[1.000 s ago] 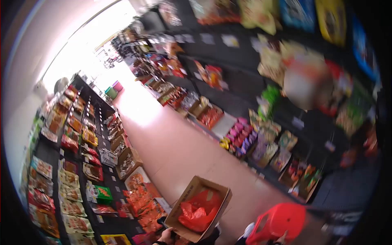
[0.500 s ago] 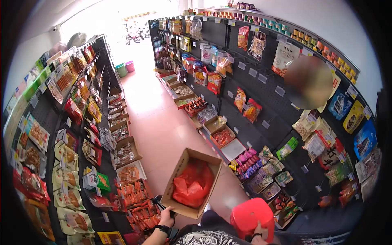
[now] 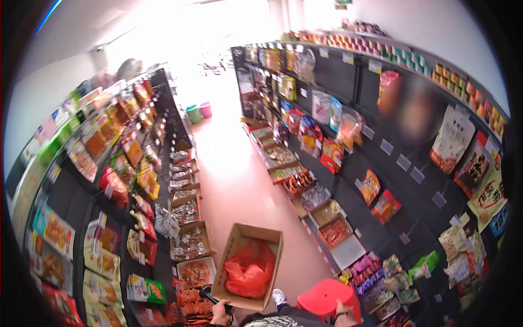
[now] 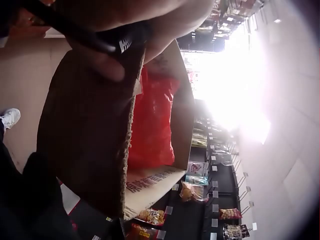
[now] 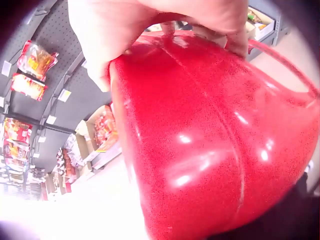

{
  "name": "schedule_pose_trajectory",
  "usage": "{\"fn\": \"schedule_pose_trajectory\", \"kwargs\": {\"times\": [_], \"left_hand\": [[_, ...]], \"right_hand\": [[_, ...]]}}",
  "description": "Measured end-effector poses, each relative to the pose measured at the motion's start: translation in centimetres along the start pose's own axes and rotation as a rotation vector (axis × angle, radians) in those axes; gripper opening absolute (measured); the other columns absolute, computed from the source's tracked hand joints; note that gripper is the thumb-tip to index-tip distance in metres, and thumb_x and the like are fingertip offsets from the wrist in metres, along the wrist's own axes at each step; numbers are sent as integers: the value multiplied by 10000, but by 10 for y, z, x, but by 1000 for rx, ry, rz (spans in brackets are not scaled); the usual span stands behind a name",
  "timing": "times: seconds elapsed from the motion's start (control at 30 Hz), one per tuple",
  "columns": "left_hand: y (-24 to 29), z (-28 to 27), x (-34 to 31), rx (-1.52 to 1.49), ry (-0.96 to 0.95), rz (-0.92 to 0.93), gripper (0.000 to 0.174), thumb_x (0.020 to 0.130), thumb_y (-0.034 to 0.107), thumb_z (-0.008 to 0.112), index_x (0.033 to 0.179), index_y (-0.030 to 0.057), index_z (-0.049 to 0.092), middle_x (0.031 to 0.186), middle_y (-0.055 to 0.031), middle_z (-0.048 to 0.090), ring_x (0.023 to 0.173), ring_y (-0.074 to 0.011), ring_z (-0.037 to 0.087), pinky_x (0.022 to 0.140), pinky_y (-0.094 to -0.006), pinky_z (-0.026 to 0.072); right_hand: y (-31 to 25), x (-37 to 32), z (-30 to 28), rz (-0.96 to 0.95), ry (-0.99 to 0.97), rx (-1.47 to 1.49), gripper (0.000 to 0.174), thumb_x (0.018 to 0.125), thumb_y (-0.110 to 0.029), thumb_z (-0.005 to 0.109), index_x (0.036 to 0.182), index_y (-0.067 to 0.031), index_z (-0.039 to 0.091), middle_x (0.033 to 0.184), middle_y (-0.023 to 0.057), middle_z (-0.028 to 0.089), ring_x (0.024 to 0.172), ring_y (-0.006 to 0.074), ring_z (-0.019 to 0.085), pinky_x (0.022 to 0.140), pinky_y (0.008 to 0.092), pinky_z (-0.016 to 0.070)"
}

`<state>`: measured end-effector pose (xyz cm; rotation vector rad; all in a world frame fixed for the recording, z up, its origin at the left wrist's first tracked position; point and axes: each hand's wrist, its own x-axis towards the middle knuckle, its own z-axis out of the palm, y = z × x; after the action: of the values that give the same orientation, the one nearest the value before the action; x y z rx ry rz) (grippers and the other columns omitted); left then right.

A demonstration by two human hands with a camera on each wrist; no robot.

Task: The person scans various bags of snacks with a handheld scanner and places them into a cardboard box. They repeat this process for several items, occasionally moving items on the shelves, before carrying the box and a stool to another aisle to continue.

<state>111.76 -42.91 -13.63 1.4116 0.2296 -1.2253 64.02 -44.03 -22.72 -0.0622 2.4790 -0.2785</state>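
Note:
My left hand (image 3: 220, 313) grips the near left edge of an open cardboard box (image 3: 231, 253), thumb and fingers on either side of its wall. Inside the box lies a crumpled red plastic bag (image 3: 250, 270); what it contains is hidden. A black, bar-like piece (image 4: 75, 30) with white marks runs across the left hand in the left wrist view. Low on the right, my right hand (image 3: 344, 312) holds a red plastic stool (image 3: 321, 297). The right wrist view shows its fingers curled over the edge of the stool's shiny top (image 5: 185, 125).
Dark shelving with hanging snack packets (image 3: 103, 264) lines the left, above low boxes of packaged snacks (image 3: 190, 242). Another rack (image 3: 376, 158) runs along the right, with boxes at floor level (image 3: 335, 231). Pink tiled floor (image 3: 239, 201) leads to green and pink buckets (image 3: 193, 114) near the bright entrance.
The head view has swung and levelled, so the aisle sits farther right and upright. The box and stool stay in the same hands, both lower in the view than half a second ago.

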Motion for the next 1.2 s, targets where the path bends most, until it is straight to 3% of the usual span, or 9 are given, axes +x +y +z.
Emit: {"fn": "schedule_pose_trajectory", "kwargs": {"times": [0.1, 0.17, 0.27, 0.37, 0.5, 0.7, 0.87, 1.07, 1.2], "left_hand": [[28, 14, 47, 48, -44, 4, 161, 747, 48, 621, 902, 75, 587, 790, -72, 621, 643, -246, 615, 564, -382, 524], [55, 53, 38, 27, -6, 0, 151, 757, 74, 616, 907, 71, 601, 802, -69, 638, 695, -238, 624, 578, -349, 517], [75, 80, 68, 45, -40, -7, 165, 757, 75, 623, 921, 86, 604, 825, -41, 641, 711, -202, 623, 584, -340, 511], [96, 116, 103, -5, -70, -41, 151, 754, 67, 626, 899, 96, 599, 821, -35, 636, 704, -201, 620, 577, -337, 506], [140, 171, 151, 74, -162, -93, 134, 748, 58, 628, 866, 108, 586, 811, -34, 626, 687, -203, 612, 570, -340, 501], [244, 259, 253, 262, -335, -69, 155, 757, 75, 634, 909, 79, 606, 824, -38, 632, 714, -185, 615, 574, -335, 512], [337, 342, 305, 476, -479, 91, 125, 760, 45, 613, 882, 20, 610, 811, -60, 634, 683, -195, 626, 583, -332, 525], [370, 409, 382, 519, -616, -107, 157, 755, 32, 600, 911, 16, 598, 846, -67, 632, 738, -226, 635, 630, -361, 547], [367, 475, 427, 618, -675, -234, 179, 762, 46, 599, 939, 24, 592, 867, -70, 631, 763, -219, 633, 644, -370, 551]], "right_hand": [[-70, -22, -1, -139, -48, -104, 1154, 541, -633, 772, 1395, -8, 313, 1404, 270, 376, 1313, 384, 366, 1070, 472, 311], [-89, 1, 39, -217, -16, -58, 1194, 557, -482, 834, 1427, -11, 165, 1386, 286, 371, 1295, 398, 375, 1075, 441, 332], [-133, -37, 29, -257, -38, -146, 1124, 554, -581, 792, 1389, 6, 319, 1387, 273, 394, 1304, 343, 390, 1073, 417, 332], [-146, -4, 80, -298, -52, 2, 1139, 569, -551, 802, 1401, 22, 276, 1396, 269, 381, 1312, 347, 377, 1094, 407, 306], [-175, -20, 117, -270, -16, 55, 1198, 556, -519, 826, 1435, -9, 191, 1354, 274, 426, 1245, 397, 442, 1056, 428, 360], [-227, -68, 161, -51, 86, 123, 1192, 608, -512, 790, 1458, -32, 105, 1419, 303, 303, 1297, 421, 357, 1058, 472, 344], [-296, -135, 189, 168, 99, 292, 1206, 612, -535, 782, 1473, -70, 77, 1411, 327, 302, 1292, 434, 366, 1067, 482, 331], [-331, -165, 248, 294, 99, 363, 1246, 595, -590, 771, 1468, -32, 78, 1405, 286, 362, 1301, 411, 371, 1078, 442, 318], [-351, -162, 283, 335, 144, 519, 1200, 594, -611, 757, 1454, -10, 175, 1396, 292, 376, 1287, 409, 396, 1071, 445, 323]]}}
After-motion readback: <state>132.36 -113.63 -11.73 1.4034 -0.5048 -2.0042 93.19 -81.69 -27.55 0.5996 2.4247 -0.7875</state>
